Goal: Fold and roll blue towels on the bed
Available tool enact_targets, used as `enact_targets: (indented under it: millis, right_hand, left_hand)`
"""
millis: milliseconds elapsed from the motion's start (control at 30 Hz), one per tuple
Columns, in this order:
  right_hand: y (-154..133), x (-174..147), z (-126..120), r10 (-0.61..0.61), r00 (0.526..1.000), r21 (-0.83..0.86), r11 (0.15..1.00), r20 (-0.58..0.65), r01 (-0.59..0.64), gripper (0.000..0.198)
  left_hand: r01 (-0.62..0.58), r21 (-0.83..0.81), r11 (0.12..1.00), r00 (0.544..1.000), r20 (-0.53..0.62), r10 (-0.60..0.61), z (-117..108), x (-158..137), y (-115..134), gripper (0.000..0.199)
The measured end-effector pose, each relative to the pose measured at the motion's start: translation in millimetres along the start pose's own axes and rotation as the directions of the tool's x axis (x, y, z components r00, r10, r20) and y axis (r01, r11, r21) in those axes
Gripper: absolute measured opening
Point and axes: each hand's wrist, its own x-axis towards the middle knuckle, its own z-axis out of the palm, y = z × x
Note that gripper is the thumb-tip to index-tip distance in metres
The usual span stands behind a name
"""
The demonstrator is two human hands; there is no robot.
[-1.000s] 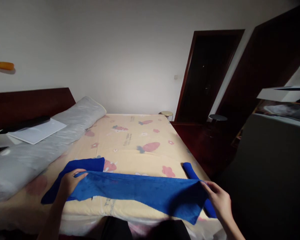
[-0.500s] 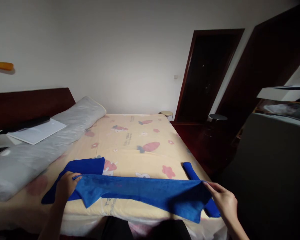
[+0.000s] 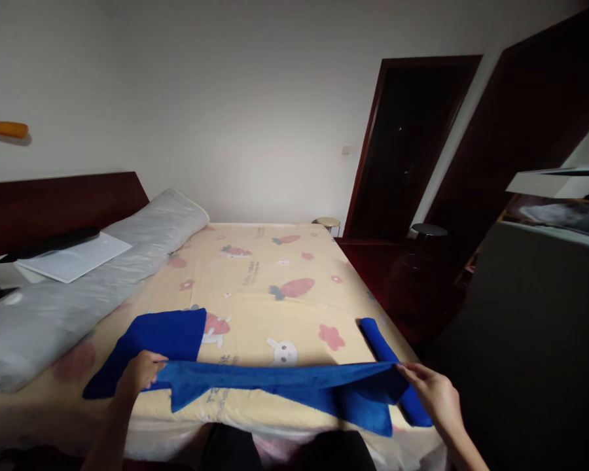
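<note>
A blue towel (image 3: 285,377) is stretched sideways over the near end of the bed, its lower edge hanging unevenly. My left hand (image 3: 144,370) pinches its left corner, and my right hand (image 3: 429,386) grips the right corner between thumb and fingers. Behind my left hand lies a flat, darker blue folded cloth (image 3: 161,337). Partly covered by the towel's right end, a rolled blue cloth (image 3: 373,337) lies along the bed's right side.
The bed (image 3: 255,314) has a cream sheet printed with rabbits and carrots. A grey rolled mattress pad (image 3: 142,242) runs along the left, with a white flat object (image 3: 76,257) on it. Right of the bed stand a dark round stool (image 3: 428,230) and a grey cabinet (image 3: 535,327).
Both hands have lowered the towel's top edge slightly, and my left hand has shifted a little to the right. More of the printed rabbit now shows behind it.
</note>
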Motion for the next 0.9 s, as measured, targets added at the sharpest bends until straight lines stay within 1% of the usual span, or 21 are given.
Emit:
enact_targets:
  millis: [100,200,300,367,467,567,633,700,767,900]
  right_hand:
    - [8,1,6,0.022,0.994,-0.028,0.999,0.105,-0.019,0.040]
    - [15,2,12,0.059,0.981,-0.032,0.998,0.185,-0.054,0.042]
    - [19,2,15,0.076,0.972,0.008,0.997,0.223,-0.080,0.041]
    - [20,2,17,0.079,0.968,0.026,0.996,0.240,-0.088,0.040]
    - [19,-1,19,0.070,0.966,0.050,0.995,0.250,-0.085,0.038]
    - [16,-3,21,0.048,0.962,0.090,0.993,0.269,-0.075,0.036]
    - [13,-5,21,0.038,0.961,0.111,0.991,0.274,-0.070,0.036]
    - [10,-6,21,0.039,0.962,0.135,0.988,0.269,-0.078,0.035]
    - [6,-9,21,0.046,0.965,0.148,0.985,0.258,-0.087,0.035]
    - [-4,-19,26,0.021,0.965,0.128,0.990,0.260,-0.056,0.037]
  left_hand:
    - [0.089,-0.056,0.995,0.981,0.177,-0.078,11,-2,-4,0.029]
    - [0.084,-0.076,0.994,0.971,0.232,-0.064,20,-1,-6,0.025]
    - [-0.003,-0.047,0.999,0.973,0.229,0.013,32,3,-5,0.021]
    - [-0.091,-0.006,0.996,0.972,0.215,0.091,47,5,-3,0.020]
    - [-0.202,0.046,0.978,0.960,0.207,0.188,83,5,2,0.024]
    - [-0.256,0.101,0.961,0.948,0.220,0.230,122,3,1,0.032]
    - [-0.272,0.148,0.951,0.944,0.234,0.234,142,2,-5,0.036]
    - [-0.274,0.196,0.942,0.942,0.251,0.221,154,2,-12,0.039]
    - [-0.257,0.246,0.935,0.946,0.264,0.191,160,4,-20,0.042]
    - [-0.181,0.338,0.924,0.963,0.251,0.096,161,14,-33,0.045]
